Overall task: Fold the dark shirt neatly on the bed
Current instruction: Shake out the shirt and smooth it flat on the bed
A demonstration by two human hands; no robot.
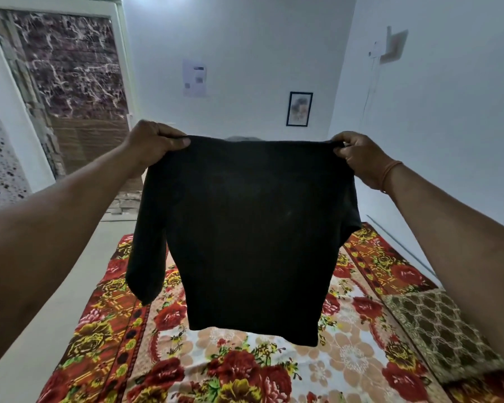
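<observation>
No text could be read anywhere: the paper sheet (194, 78) on the far wall bore what seemed to be printed blocks, too blurred to make out, and the framed picture (299, 109) showed no legible words.

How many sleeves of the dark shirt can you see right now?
1: one long sleeve hangs at the held-up dark shirt's left edge; the other is mostly hidden at the right.
</observation>
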